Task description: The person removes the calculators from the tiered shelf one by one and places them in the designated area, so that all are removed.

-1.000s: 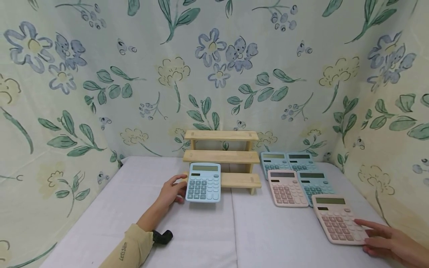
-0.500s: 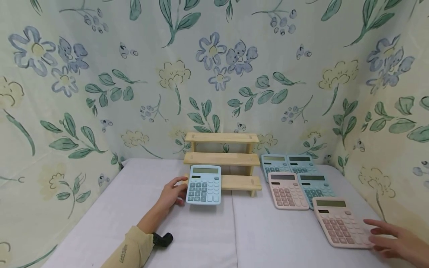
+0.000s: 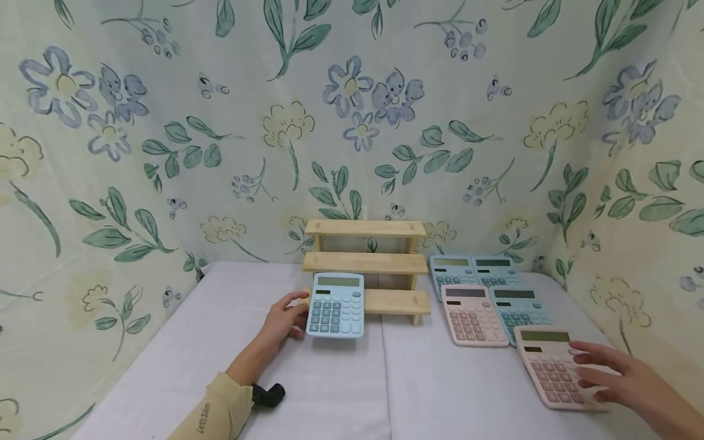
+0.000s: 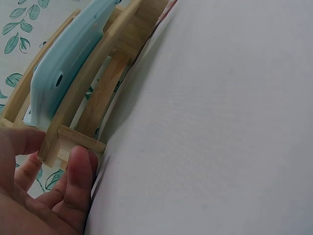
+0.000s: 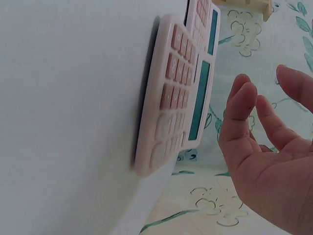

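My left hand (image 3: pixel 282 321) grips the left end of a wooden three-step display stand (image 3: pixel 397 299); in the left wrist view, thumb and fingers lie around the end of its lowest step. A light blue calculator (image 3: pixel 337 305) leans on that step, its keys facing me. At the right, my right hand (image 3: pixel 624 377) is over the near pink calculator (image 3: pixel 544 376), overlapping its right side. The right wrist view has this hand (image 5: pixel 274 156) with fingers spread and loosely bent, apart from the pink calculator (image 5: pixel 171 107) lying on the table.
Beyond the near pink calculator lie another pink calculator (image 3: pixel 474 318) and several blue ones, including a blue calculator (image 3: pixel 517 305) beside it. White cloth (image 3: pixel 440 391) covers the table. A floral curtain (image 3: pixel 352 159) hangs behind and at both sides.
My right hand first drew off the near pink calculator's right edge, then came back left and farther up over it. The left hand and the blue calculator have stayed in place.
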The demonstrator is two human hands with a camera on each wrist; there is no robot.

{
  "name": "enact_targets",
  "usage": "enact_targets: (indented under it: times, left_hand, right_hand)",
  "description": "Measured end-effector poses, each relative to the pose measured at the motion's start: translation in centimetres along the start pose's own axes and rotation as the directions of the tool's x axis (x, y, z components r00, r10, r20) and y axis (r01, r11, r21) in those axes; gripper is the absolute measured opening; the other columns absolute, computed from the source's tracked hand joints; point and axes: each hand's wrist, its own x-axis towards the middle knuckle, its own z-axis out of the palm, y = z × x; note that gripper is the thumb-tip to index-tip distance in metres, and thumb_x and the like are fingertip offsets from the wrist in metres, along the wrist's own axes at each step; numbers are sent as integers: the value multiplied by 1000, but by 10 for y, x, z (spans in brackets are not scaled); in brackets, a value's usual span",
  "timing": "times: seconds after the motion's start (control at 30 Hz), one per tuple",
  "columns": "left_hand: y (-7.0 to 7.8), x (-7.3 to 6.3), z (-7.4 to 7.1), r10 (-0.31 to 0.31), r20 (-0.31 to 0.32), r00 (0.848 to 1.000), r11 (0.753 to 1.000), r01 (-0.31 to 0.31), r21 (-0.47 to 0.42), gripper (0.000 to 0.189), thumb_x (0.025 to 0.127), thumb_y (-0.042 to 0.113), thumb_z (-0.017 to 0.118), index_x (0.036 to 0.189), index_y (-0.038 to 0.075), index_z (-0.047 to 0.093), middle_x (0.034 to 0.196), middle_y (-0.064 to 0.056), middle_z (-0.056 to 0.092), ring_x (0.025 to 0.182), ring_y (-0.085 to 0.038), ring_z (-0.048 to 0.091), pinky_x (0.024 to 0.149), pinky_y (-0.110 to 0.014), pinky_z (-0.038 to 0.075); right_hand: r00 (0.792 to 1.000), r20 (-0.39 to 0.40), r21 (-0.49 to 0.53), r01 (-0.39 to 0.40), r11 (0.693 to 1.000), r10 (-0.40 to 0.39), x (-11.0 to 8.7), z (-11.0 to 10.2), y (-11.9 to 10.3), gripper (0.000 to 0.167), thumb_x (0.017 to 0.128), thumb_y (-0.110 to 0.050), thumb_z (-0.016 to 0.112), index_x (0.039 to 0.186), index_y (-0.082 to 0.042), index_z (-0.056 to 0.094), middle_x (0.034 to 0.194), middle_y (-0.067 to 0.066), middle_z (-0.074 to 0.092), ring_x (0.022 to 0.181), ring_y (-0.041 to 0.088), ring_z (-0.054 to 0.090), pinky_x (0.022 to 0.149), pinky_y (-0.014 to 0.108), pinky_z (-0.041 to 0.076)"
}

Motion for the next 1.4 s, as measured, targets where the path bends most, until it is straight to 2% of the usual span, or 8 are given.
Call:
enact_targets:
  times: [0.13, 0.3, 0.53, 0.83, 0.97, 1.1, 1.4]
  left_hand:
    - [1, 0, 2, 11, 7, 1000, 1000, -11, -2, 38, 96, 25, 63, 134, 21, 61, 101, -9, 74, 70, -18, 67, 54, -30, 53]
    - [0, -1, 4, 11, 9, 1000, 1000, -11, 1, 37, 96, 24, 62, 133, 21, 61, 101, -9, 74, 69, -18, 67, 54, -30, 53]
    - [-5, -2, 5, 8, 14, 1000, 1000, -8, 10, 37, 96, 24, 62, 133, 20, 61, 100, -10, 74, 68, -18, 67, 54, -30, 53]
    - [-1, -2, 7, 15, 21, 1000, 1000, -15, -5, 39, 95, 24, 63, 134, 18, 61, 100, -10, 74, 69, -18, 66, 52, -29, 53]
    - [0, -1, 4, 12, 6, 1000, 1000, -12, -2, 37, 96, 24, 63, 133, 19, 61, 100, -10, 74, 69, -18, 66, 53, -29, 53]
    - [0, -1, 1, 3, 1, 1000, 1000, -3, 7, 36, 96, 25, 62, 133, 21, 61, 101, -10, 74, 69, -19, 67, 54, -30, 53]
    - [-1, -1, 0, 14, -1, 1000, 1000, -14, 4, 37, 96, 24, 63, 133, 21, 61, 100, -9, 74, 69, -18, 66, 53, -30, 53]
  right_hand:
    - [1000, -3, 36, -8, 999, 8, 0, 8, -20, 89, 97, -52, 58, 157, 1, 20, 151, 38, 29, 106, 24, 60, 86, 45, 58]
    - [1000, -7, 147, -1, 989, 2, 1, 23, -42, 81, 96, -45, 64, 159, -10, 25, 149, 33, 37, 108, 23, 60, 86, 44, 57]
    - [999, 13, 250, 44, 967, -48, -2, 45, -67, 86, 93, -43, 69, 158, -8, 26, 144, 24, 47, 106, 23, 63, 89, 41, 57]
    - [994, 10, 267, 106, 958, -113, -6, 66, -96, 78, 96, -36, 66, 159, -10, 27, 140, 19, 50, 103, 24, 62, 82, 36, 58]
    - [987, 5, 322, 149, 935, -159, -5, 78, -107, 73, 98, -28, 64, 158, -9, 27, 139, 21, 49, 103, 25, 62, 82, 36, 58]
    - [988, 7, 393, 138, 909, -153, -3, 92, -119, 73, 96, -24, 67, 157, -10, 30, 138, 19, 50, 103, 26, 62, 84, 37, 57]
    - [985, 22, 488, 141, 862, -174, 1, 121, -144, 71, 95, -28, 69, 156, -13, 35, 134, 16, 53, 105, 28, 64, 87, 38, 57]
